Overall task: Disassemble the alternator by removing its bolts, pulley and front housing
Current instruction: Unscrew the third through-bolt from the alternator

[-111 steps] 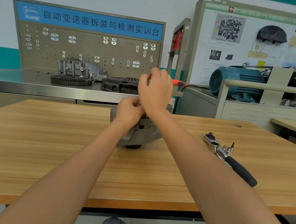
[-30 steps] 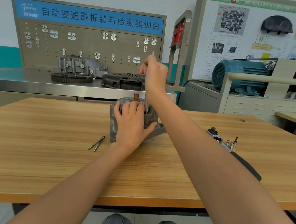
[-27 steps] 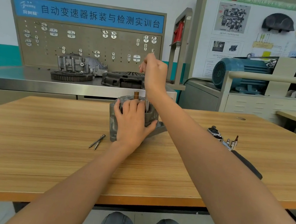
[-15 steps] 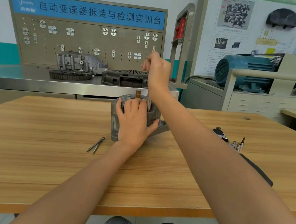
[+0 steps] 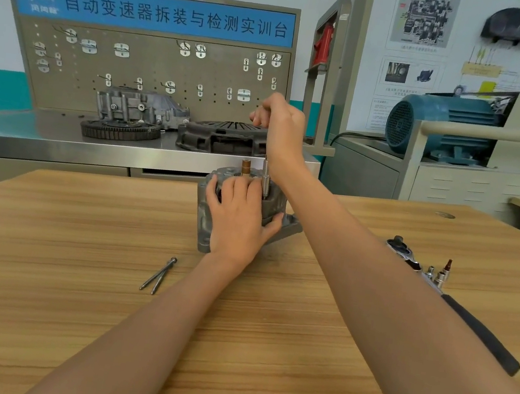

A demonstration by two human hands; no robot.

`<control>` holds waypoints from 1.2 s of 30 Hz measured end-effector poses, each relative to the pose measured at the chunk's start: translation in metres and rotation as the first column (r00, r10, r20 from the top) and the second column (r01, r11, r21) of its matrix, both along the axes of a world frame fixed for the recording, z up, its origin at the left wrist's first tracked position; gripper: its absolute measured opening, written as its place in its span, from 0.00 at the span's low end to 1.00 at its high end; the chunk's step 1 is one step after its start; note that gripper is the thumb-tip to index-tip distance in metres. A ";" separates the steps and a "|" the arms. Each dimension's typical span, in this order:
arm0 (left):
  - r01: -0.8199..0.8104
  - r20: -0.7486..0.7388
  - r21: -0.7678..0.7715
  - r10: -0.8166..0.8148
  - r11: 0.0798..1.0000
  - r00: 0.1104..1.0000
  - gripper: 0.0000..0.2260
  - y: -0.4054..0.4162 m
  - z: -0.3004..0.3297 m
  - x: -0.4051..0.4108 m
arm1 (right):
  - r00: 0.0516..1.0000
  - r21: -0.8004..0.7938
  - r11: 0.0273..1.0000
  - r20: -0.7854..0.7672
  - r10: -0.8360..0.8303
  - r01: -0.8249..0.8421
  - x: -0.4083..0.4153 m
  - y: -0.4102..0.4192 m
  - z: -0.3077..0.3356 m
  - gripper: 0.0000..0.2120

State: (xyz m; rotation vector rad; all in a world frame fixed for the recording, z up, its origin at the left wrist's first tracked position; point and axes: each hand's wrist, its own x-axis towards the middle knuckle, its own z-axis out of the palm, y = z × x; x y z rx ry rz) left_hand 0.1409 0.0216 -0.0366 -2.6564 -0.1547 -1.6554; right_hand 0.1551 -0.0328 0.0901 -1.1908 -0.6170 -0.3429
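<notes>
The grey alternator (image 5: 206,219) stands on the wooden table (image 5: 72,270), a copper-coloured shaft end (image 5: 245,166) sticking up from its top. My left hand (image 5: 237,217) lies over its near side, fingers spread on top and thumb hooked round the right edge. My right hand (image 5: 279,128) is above it, fingers curled round the top of a thin driver tool (image 5: 266,177) whose socket end stands on the alternator's top right. Two long removed bolts (image 5: 159,274) lie on the table to the left of my left forearm.
A ratchet wrench with a black handle (image 5: 481,334) and several small sockets and bits (image 5: 437,274) lie on the table to the right, partly behind my right forearm. Behind the table stands a steel bench (image 5: 41,137) with gearbox parts, a pegboard and a blue motor (image 5: 438,122).
Two bolts have come to lie on the table since the earliest frame, and my left hand now rests on the alternator's side. Over the last second both hands stay in place; only the view shifts slightly.
</notes>
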 end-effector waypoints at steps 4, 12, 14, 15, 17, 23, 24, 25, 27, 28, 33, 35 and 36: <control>-0.016 0.005 0.006 0.016 1.000 1.000 0.25 0.001 0.000 0.012 | 1.000 0.008 1.000 0.008 0.016 -0.016 0.014 0.003 -0.001 0.21; 0.002 -0.022 -0.007 -0.003 1.000 1.000 0.24 0.007 0.001 0.033 | 1.000 0.020 1.000 0.016 0.019 -0.019 0.039 0.009 -0.001 0.22; 0.006 -0.040 -0.017 -0.006 1.000 0.999 0.24 0.008 0.001 0.037 | 1.000 0.032 0.999 0.016 0.014 -0.015 0.044 0.011 -0.001 0.22; 0.003 -0.043 -0.017 -0.004 1.000 0.999 0.24 0.009 0.001 0.040 | 1.000 0.038 0.999 0.017 0.015 -0.015 0.047 0.013 -0.002 0.22; 0.001 -0.040 -0.012 -0.001 1.000 0.999 0.24 0.010 0.001 0.045 | 1.000 0.040 0.999 0.022 0.012 -0.013 0.054 0.014 -0.003 0.22; 0.010 -0.049 -0.018 -0.011 1.000 0.999 0.25 0.015 0.002 0.062 | 0.999 0.045 0.999 0.036 -0.002 0.000 0.072 0.020 -0.004 0.22; 0.013 -0.051 -0.019 -0.014 1.000 0.999 0.26 0.016 0.002 0.065 | 0.999 0.043 0.999 0.035 -0.004 0.002 0.075 0.020 -0.005 0.22; 0.016 -0.052 -0.019 -0.017 1.000 0.999 0.25 0.016 0.003 0.068 | 0.999 0.040 0.999 0.035 -0.004 0.003 0.079 0.021 -0.005 0.22; 0.021 -0.053 -0.022 -0.022 1.000 0.998 0.25 0.018 0.002 0.073 | 0.999 0.040 0.999 0.034 -0.003 0.002 0.084 0.022 -0.005 0.23; 0.020 -0.056 -0.022 -0.021 1.000 0.998 0.25 0.018 0.002 0.074 | 0.999 0.040 0.999 0.033 -0.003 0.001 0.085 0.023 -0.005 0.23; 0.065 -0.076 -0.054 -0.069 0.996 0.995 0.23 0.020 0.002 0.076 | 0.999 0.018 1.000 0.042 0.002 -0.003 0.086 0.026 -0.003 0.22; 0.111 -0.049 -0.070 -0.115 0.991 0.992 0.22 0.020 0.002 0.076 | 0.999 -0.006 1.000 0.052 -0.004 0.005 0.084 0.028 -0.003 0.22; 0.138 -0.032 -0.080 -0.141 0.987 0.990 0.21 0.021 0.001 0.075 | 0.998 -0.019 1.000 0.054 -0.007 0.008 0.083 0.028 -0.003 0.22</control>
